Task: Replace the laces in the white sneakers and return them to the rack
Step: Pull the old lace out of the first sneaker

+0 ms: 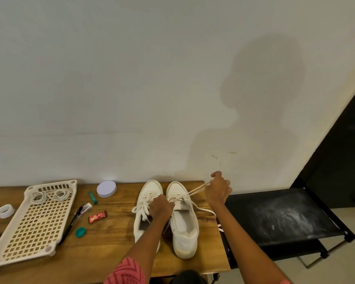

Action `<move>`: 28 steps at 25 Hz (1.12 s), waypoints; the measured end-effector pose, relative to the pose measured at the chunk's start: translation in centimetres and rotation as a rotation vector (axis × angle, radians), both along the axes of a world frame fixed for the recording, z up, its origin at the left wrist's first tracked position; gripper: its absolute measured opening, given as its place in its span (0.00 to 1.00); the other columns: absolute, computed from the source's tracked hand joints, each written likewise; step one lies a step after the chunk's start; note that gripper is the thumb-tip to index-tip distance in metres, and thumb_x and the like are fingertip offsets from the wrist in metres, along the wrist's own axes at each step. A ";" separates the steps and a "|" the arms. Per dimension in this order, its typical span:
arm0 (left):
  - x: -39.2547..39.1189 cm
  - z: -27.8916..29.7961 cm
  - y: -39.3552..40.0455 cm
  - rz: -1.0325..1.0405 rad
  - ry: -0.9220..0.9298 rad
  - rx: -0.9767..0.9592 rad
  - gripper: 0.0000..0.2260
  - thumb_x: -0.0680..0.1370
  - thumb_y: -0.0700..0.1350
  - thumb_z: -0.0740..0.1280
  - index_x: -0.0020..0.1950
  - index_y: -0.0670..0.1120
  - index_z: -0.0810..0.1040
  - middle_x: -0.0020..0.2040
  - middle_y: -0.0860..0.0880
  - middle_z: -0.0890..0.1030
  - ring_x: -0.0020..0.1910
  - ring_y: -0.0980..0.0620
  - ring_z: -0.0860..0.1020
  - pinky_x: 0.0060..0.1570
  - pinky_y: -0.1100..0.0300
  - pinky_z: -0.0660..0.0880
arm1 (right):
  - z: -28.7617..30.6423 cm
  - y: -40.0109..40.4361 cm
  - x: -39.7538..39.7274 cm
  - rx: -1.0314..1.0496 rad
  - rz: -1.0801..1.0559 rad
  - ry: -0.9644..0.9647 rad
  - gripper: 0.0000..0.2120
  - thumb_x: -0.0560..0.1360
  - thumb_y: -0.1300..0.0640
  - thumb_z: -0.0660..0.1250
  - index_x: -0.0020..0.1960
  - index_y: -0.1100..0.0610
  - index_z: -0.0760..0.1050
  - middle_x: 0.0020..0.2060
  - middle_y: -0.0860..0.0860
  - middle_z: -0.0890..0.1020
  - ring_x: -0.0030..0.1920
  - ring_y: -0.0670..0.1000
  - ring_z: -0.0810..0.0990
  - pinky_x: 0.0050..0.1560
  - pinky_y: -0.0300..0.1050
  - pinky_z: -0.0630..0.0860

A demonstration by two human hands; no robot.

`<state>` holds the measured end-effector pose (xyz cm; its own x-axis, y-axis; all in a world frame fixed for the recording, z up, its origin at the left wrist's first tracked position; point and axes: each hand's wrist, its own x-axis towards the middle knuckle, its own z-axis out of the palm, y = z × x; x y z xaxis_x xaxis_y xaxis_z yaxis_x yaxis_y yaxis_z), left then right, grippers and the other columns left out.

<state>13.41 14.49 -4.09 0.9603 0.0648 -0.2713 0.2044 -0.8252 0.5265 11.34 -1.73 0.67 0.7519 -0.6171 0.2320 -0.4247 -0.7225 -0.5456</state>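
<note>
While my forearms reach out over the near edge of the wooden table (115,238), my pink patterned sleeve (125,271) shows at the bottom. Two white sneakers stand side by side near the table's right edge, heels toward me, toes at the far edge by the wall. My left hand (160,208) sits curled down on the gap between them, fingers tucked under so I cannot tell exactly what they grip; it rests on the tongue area of the left sneaker (145,214), whose laces lie loose and tangled. The right sneaker (182,222) is open-mouthed, and its lace (197,189) runs taut up and right into my right hand (217,191), which pinches the end with fingers curled, raised beyond the table's right far corner; another strand trails toward the right edge. Off to the left sit a red wrapper (97,216), a teal cap (80,232), a black pen (71,224), and a perforated cream tray (35,220) holding coiled spare laces (49,196) at its far end. A round white lid (106,188) lies at the far edge. Right of the table stands a black rack (279,218).
</note>
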 end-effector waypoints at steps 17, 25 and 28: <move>0.0 0.0 -0.1 0.005 -0.008 0.042 0.15 0.76 0.52 0.64 0.53 0.42 0.78 0.49 0.44 0.83 0.49 0.46 0.81 0.48 0.57 0.75 | -0.2 0.2 -0.6 0.342 -0.057 -0.328 0.07 0.75 0.62 0.65 0.50 0.57 0.80 0.46 0.53 0.83 0.52 0.54 0.79 0.56 0.48 0.72; -0.4 0.2 -0.1 0.014 -0.025 0.039 0.15 0.76 0.53 0.64 0.52 0.42 0.79 0.47 0.45 0.83 0.47 0.47 0.82 0.47 0.57 0.78 | -1.8 3.1 -0.6 -0.004 0.397 0.010 0.15 0.74 0.62 0.63 0.61 0.55 0.75 0.57 0.52 0.79 0.60 0.52 0.72 0.64 0.46 0.66; -0.5 0.5 -0.1 0.035 -0.036 0.051 0.16 0.79 0.53 0.61 0.53 0.43 0.79 0.48 0.45 0.83 0.47 0.48 0.82 0.49 0.58 0.79 | -2.8 7.0 -0.4 -0.395 0.704 0.351 0.18 0.76 0.56 0.64 0.64 0.57 0.69 0.59 0.56 0.78 0.64 0.56 0.70 0.66 0.52 0.64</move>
<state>12.90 14.40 -3.63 0.9663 0.1113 -0.2320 0.2152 -0.8438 0.4916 10.92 5.29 -2.15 0.9955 0.0932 0.0150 0.0944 -0.9881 -0.1218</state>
